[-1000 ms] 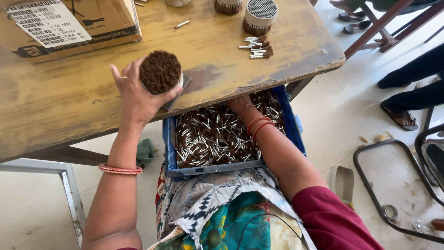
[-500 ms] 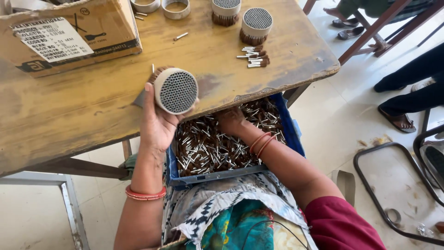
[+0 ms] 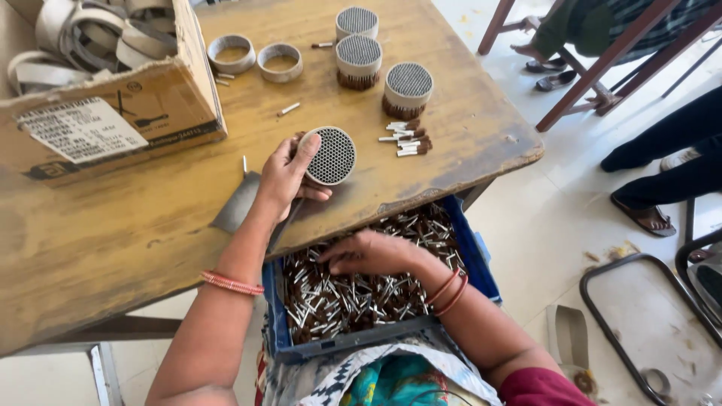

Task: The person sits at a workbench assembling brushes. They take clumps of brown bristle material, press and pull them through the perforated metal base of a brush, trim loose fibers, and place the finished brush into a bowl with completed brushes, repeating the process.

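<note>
While the left hand [image 3: 289,177] pinches the round bundle of little tubes [image 3: 331,156] by its band at the tabletop [image 3: 113,233] edge, it looks light but easily spilled, and the right hand [image 3: 372,252] lies spread on loose tubes in the blue crate [image 3: 474,256].

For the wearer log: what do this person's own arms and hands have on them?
Both hands are bare, no gloves. The left hand has thin orange-red bangles at its wrist; the right hand has similar bangles. A dark red short sleeve covers the right upper arm. The left arm shows no sleeve.
</note>
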